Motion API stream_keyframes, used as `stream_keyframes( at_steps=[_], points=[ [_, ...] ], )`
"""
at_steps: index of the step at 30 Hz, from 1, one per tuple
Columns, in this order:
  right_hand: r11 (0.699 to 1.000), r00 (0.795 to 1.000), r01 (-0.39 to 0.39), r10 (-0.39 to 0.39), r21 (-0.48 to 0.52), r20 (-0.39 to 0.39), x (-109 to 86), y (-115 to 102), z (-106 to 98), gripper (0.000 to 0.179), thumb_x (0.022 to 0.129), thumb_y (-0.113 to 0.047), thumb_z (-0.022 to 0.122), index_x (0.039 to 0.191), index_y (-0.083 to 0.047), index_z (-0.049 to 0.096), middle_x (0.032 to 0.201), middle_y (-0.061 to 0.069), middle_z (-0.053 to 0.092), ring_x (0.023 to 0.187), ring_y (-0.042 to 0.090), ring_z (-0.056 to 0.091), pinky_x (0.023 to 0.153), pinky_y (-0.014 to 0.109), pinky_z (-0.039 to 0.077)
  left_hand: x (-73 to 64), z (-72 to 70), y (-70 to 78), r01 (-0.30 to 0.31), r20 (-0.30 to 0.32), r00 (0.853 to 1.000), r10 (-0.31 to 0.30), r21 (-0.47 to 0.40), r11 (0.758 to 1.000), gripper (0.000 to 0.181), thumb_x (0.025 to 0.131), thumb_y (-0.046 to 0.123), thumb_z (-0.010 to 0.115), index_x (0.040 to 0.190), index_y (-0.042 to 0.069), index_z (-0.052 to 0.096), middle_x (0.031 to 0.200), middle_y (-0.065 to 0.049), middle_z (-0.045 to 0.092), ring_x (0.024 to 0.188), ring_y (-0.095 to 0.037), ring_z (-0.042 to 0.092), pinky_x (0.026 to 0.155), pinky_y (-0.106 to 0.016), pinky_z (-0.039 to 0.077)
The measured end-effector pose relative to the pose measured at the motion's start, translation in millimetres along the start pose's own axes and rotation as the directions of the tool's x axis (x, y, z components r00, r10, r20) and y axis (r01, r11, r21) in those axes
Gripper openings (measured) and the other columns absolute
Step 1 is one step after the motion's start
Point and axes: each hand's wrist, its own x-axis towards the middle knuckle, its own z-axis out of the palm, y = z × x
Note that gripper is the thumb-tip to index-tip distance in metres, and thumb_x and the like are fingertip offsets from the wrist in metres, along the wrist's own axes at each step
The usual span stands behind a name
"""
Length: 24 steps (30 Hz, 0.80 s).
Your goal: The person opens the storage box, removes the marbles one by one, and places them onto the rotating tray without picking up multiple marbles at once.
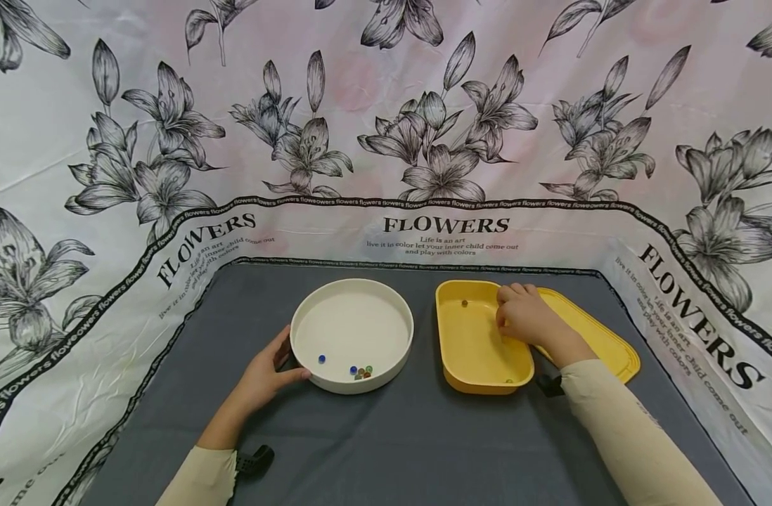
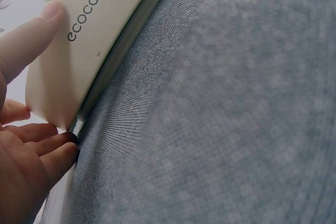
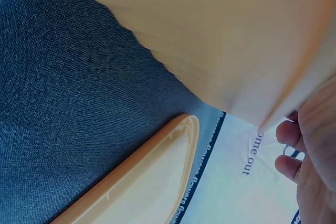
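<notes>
A round cream-white tray holds several small beads, some blue, others green or brownish. My left hand touches its left side, the thumb lying straight along the outer wall and the other fingers at its lower edge. To the right stands a yellow rectangular box. Inside it lie a brown bead near the back and a greenish bead at the front corner. My right hand reaches over its right rim, fingers bent downward; their tips are hidden, so I cannot tell whether they hold a bead.
A yellow lid lies at the right of the box, partly behind the right hand and forearm. Grey cloth covers the table. A white flower-printed sheet rises behind and at both sides.
</notes>
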Motion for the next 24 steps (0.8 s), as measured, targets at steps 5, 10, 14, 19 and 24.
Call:
stream_keyframes(
  at_steps=[5,10,14,19,24],
  points=[
    [0.998,0.999,-0.022,0.024,0.051,-0.046,-4.2,-1.7,-5.1,0.005,0.084,-0.019,0.086,0.085,-0.019,0.080,0.105,0.006,0.056,0.097,0.027,0.043,0.089,0.053,0.035,-1.4,-1.9,-0.2,-0.001,0.005,1.000,0.001,-0.018,1.000,0.115,0.082,0.037,0.087,0.166,0.010,0.014,0.167,-0.016,0.028,0.153,-0.034,0.031,0.122,-0.050,0.033],
    [0.995,0.994,-0.057,0.064,0.076,-0.090,-4.2,-1.7,-10.4,0.008,0.085,-0.023,0.086,0.090,-0.020,0.082,0.105,0.006,0.054,0.096,0.026,0.042,0.082,0.047,0.033,-2.0,-3.1,0.0,-0.015,0.003,1.000,0.015,-0.031,0.999,0.114,0.081,0.038,0.087,0.166,0.013,0.015,0.167,-0.016,0.029,0.152,-0.035,0.031,0.122,-0.052,0.033],
    [0.989,0.991,-0.083,0.095,0.119,-0.091,-3.0,-1.0,-14.4,0.009,0.086,-0.024,0.086,0.093,-0.020,0.083,0.101,0.004,0.051,0.094,0.025,0.039,0.078,0.042,0.027,-2.4,-2.8,0.1,-0.010,0.004,1.000,0.010,-0.025,1.000,0.115,0.081,0.039,0.087,0.166,0.014,0.014,0.167,-0.014,0.029,0.153,-0.034,0.031,0.122,-0.049,0.033],
    [0.983,0.990,-0.087,0.103,0.159,-0.099,-1.1,-2.2,-19.3,0.009,0.087,-0.024,0.084,0.094,-0.019,0.083,0.098,0.002,0.047,0.094,0.024,0.035,0.078,0.042,0.023,-2.6,-1.2,-0.7,-0.010,0.012,1.000,0.010,-0.022,1.000,0.114,0.082,0.038,0.086,0.166,0.013,0.014,0.168,-0.015,0.027,0.153,-0.035,0.030,0.122,-0.050,0.033],
    [0.979,0.986,-0.077,0.103,0.190,-0.131,2.4,-7.6,-25.5,0.007,0.085,-0.022,0.086,0.091,-0.020,0.083,0.096,0.002,0.045,0.094,0.025,0.035,0.078,0.043,0.023,-0.8,-0.2,-0.2,-0.031,0.009,0.999,0.031,-0.022,0.999,0.113,0.083,0.037,0.086,0.166,0.011,0.014,0.167,-0.018,0.027,0.152,-0.038,0.030,0.122,-0.054,0.033]
  ],
)
